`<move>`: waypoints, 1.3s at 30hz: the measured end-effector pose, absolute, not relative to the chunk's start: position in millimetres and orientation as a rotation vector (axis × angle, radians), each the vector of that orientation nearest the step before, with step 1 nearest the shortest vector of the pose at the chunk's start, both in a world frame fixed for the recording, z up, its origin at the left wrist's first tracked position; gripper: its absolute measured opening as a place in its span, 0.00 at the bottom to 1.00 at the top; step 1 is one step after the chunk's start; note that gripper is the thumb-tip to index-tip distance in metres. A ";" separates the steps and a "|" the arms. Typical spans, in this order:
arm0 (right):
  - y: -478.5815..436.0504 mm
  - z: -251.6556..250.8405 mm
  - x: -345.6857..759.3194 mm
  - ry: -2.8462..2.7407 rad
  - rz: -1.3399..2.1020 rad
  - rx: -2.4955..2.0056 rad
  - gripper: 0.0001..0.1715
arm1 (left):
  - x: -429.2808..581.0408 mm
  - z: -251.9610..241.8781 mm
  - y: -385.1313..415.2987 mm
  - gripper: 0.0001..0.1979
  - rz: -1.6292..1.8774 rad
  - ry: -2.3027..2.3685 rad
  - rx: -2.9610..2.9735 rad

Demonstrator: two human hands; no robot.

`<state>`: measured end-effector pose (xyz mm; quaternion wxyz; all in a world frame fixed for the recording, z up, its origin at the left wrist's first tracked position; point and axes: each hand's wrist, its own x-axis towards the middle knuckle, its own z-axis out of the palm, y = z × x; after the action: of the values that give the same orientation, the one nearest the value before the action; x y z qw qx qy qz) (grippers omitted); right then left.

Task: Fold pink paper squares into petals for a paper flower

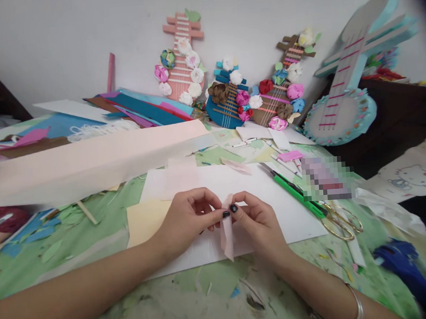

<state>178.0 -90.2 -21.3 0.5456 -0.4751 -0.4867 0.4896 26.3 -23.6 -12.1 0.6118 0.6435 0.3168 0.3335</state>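
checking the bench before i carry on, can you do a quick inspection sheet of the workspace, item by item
surface: green patterned cover, with a white board lying on it under the hands
job's things: pale pink strip, folded or creased, hanging from the fingertips; long pale pink paper behind
clutter: green craft knife, blade exposed, beside gold-handled scissors; small scraps such as a blue one
hands: left hand and right hand both pinch the strip
cables: none certain; looped white strands may be cord
surroundings: pale wall; lute-shaped models stand along the back
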 end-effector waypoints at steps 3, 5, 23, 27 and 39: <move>-88.6 -20.7 179.6 -1.208 1.057 -1.117 0.07 | 27.7 -11.4 -24.9 0.08 0.794 0.732 1.465; -87.9 -18.8 181.7 -1.249 0.952 -1.106 0.11 | 28.6 -11.1 -25.6 0.08 0.795 0.723 1.464; -82.6 -9.7 195.7 -1.316 1.027 -1.123 0.05 | 25.3 -15.5 -22.6 0.08 0.732 0.621 1.583; -81.3 -10.0 195.8 -1.253 1.099 -1.154 0.06 | 22.5 -17.1 -21.7 0.05 0.750 0.595 1.701; -81.2 -11.6 196.7 -1.313 0.874 -1.171 0.02 | 24.2 -16.1 -19.5 0.09 0.706 0.648 1.566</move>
<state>196.7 -81.2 -11.6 0.5552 -0.4956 -0.5560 0.3701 24.2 -19.5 -16.1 0.6073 0.6777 0.2805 0.3054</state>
